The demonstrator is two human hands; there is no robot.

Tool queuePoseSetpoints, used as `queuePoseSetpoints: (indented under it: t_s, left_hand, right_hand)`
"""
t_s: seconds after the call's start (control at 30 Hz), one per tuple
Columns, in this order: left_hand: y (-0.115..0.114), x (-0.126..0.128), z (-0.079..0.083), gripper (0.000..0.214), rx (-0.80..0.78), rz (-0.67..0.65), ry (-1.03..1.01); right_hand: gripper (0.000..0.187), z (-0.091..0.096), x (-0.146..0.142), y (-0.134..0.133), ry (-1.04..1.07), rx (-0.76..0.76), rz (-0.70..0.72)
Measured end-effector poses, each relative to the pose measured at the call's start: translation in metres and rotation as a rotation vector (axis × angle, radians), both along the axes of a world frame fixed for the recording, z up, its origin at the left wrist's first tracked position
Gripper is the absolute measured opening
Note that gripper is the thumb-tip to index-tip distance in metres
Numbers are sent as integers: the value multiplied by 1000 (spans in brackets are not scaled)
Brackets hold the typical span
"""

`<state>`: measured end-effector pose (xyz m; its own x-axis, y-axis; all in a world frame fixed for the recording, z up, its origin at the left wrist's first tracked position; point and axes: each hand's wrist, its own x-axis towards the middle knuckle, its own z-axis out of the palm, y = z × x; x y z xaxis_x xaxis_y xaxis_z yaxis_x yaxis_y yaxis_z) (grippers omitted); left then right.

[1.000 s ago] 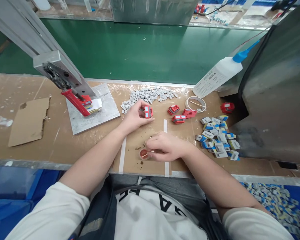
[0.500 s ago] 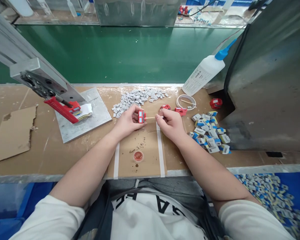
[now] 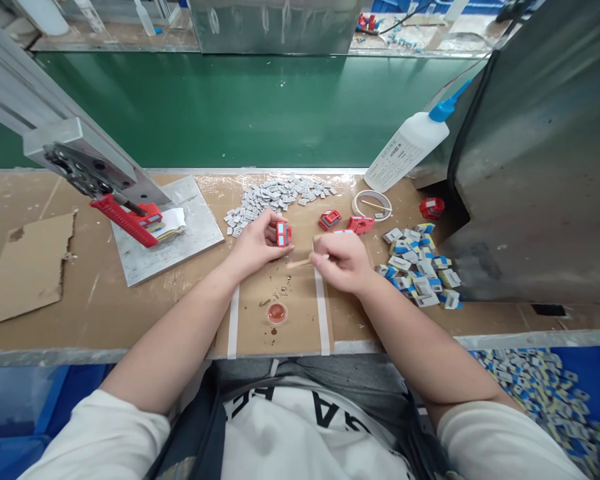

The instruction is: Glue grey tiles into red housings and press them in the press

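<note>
1. The left hand [image 3: 256, 248] was closed on a red part [image 3: 282, 234], pinched between thumb and fingers just above the bench [image 3: 105, 300], near its middle.
2. The right hand [image 3: 343, 261] was closed on a thin stick [image 3: 299, 264]. The tip pointed left, just near of the red part and, as far as I could tell, not touching it.
3. A small cup [image 3: 277, 312] of reddish fluid sat on the near side between 2 tape strips [image 3: 321, 313], apart from both hands.
4. I judged the step to be dabbing with the stick, its tip lying between the cup and the red part.
5. The next move would call for a steady tip set on one small face of the red part, held turned toward the stick, without dripping on the bench.
6. Grey pieces [image 3: 280, 192] lay heaped on the far side, with 2 spare parts [image 3: 329, 219] just right of the left hand. Blue-and-white pieces [image 3: 420, 267] lay further right, a bottle [image 3: 410, 150] leaned at far right, and a press [image 3: 125, 220] stood to the left.
</note>
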<state>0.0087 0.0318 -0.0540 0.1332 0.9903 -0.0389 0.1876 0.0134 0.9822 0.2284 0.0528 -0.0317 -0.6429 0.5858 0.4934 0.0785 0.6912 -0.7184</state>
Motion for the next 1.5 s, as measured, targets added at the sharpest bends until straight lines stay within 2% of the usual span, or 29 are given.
queuePoseSetpoints:
  t_s: [0.07, 0.1, 0.13, 0.2, 0.27, 0.3, 0.4, 0.47, 0.5, 0.57, 0.67, 0.73, 0.8, 0.87, 0.97, 1.07, 1.13, 1.2, 1.27, 1.37, 1.43, 1.5]
  left_hand:
    - [2, -1, -2, 51, -1, 9, -4]
    - [3, -1, -2, 51, -2, 15, -3]
    - [3, -2, -2, 51, -4, 22, 0]
    - [4, -2, -2, 51, -2, 43, 18]
    - [4, -2, 0, 50, 4, 71, 37]
    - [4, -2, 1, 50, 3, 82, 43]
    - [4, -2, 3, 49, -20, 102, 61]
    - [3, -2, 4, 50, -36, 109, 74]
    - [3, -3, 5, 50, -37, 111, 80]
    - [3, -3, 4, 50, -30, 108, 78]
    - [2, -4, 1, 51, -16, 96, 50]
    - [2, -4, -1, 50, -2, 98, 31]
    - [2, -4, -2, 49, 15, 111, 11]
    - [1, -2, 0, 48, 26, 126, 4]
    - [0, 0, 3, 48, 28, 137, 21]
    - [-2, 1, 5, 50, 22, 115, 18]
    - [-4, 1, 7, 51, 20, 88, -12]
    - [-5, 1, 9, 51, 18, 45, -57]
    - [-6, 0, 10, 50, 8, -22, -95]
    - [-6, -1, 12, 48, -5, -109, -136]
    - [-5, -2, 13, 48, -13, -128, -158]
    - [-5, -3, 13, 48, -32, -115, -160]
  right_hand:
    - [33, 2, -4, -10, -122, -9, 296]
    - [33, 2, -7, -16, -200, -6, 400]
    - [33, 2, -10, -22, -275, 3, 463]
    - [36, 1, -14, -27, -384, 13, 487]
    - [40, 2, -14, -22, -429, -7, 387]
    - [42, 3, -13, -14, -433, -20, 275]
    - [36, 7, -12, 28, -462, -7, -219]
    - [25, 10, -17, 60, -570, 38, -455]
    - [20, 10, -21, 75, -653, 58, -502]
    - [16, 11, -30, 98, -809, 77, -511]
    - [14, 13, -39, 111, -923, 66, -462]
    - [12, 14, -38, 107, -881, 60, -459]
    - [10, 13, -31, 95, -710, 11, -457]
    - [10, 11, -24, 77, -440, -122, -410]
    - [23, 2, -18, 46, -47, -366, -331]
    - [34, -8, -18, 29, 241, -503, -317]
    - [38, -14, -19, 27, 362, -564, -309]
    - [39, -16, -18, 28, 396, -595, -312]
    - [34, -15, -15, 27, 352, -537, -326]
    - [22, -8, -9, 23, 231, -266, -274]
    - [17, -4, -5, 20, 170, -106, -254]
    - [17, -1, -4, 19, 129, -33, -316]
